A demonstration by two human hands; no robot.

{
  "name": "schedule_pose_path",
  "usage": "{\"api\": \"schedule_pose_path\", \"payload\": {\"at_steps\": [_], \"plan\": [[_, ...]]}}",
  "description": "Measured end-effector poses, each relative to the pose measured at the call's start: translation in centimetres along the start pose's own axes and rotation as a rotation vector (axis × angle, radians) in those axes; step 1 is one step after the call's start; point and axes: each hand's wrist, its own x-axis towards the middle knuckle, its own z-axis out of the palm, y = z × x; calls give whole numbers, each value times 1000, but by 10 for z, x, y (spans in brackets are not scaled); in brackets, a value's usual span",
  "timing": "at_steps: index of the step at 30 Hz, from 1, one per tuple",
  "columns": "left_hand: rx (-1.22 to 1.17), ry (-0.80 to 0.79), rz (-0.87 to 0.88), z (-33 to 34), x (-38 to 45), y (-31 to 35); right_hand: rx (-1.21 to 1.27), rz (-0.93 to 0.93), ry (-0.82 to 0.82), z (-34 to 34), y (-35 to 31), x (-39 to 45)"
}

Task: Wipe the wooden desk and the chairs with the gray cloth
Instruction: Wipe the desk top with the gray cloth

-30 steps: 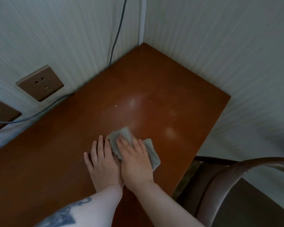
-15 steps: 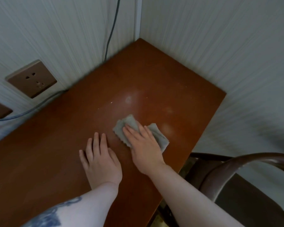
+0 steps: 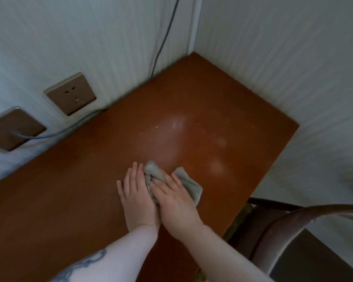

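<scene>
Head view: flat right hand [image 3: 176, 202] has slid gray cloth [image 3: 189, 183] against flat left hand [image 3: 138, 197].

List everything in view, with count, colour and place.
desk: 1, reddish-brown, set into the wall corner
cloth: 1, gray, on the desk, bunched under the right hand
sockets: 2, brown, on the left wall
cable: 1, gray, runs down the wall by the corner; another is plugged into the nearer socket
chair: 1, dark brown, right of the desk
left hand: flat on the desk, touching the cloth
right hand: flat, pressing the cloth
</scene>
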Motion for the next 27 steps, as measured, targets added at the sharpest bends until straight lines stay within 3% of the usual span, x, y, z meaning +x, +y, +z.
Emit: {"api": "schedule_pose_path", "payload": {"at_steps": [2,3,6,8,9,11,14,16,18,21,23,25,27], "plan": [[-142,44,-36,-6,1,-1,-154,-126,-33,3,16,5],[-193,60,-37,-10,3,-2,-223,-99,-22,-2,32,7],[-155,126,-21,-24,20,-21,-278,292,44,-24,80,-6],[-92,189,-122,-32,38,-42,-291,409,85,-30,79,-21],[-83,214,-201,-35,45,-50,-313,366,78,-26,65,-29],[-97,252,-342,-36,53,-55,-267,98,4,-5,26,-39],[-58,277,-401,-31,55,-51,-203,-281,-170,17,-21,-16],[-66,316,-546,-32,59,-53,-191,-392,-213,20,-24,22],[-58,316,-593,-32,63,-55,-216,-328,-206,15,-8,59],[-30,308,-553,-29,63,-54,-236,53,-84,4,27,77],[-10,311,-543,-27,63,-54,-273,178,19,2,23,56],[0,301,-550,-26,64,-54,-245,123,-18,7,1,33],[13,286,-532,-25,64,-53,-189,-68,-174,14,-20,35]]}}
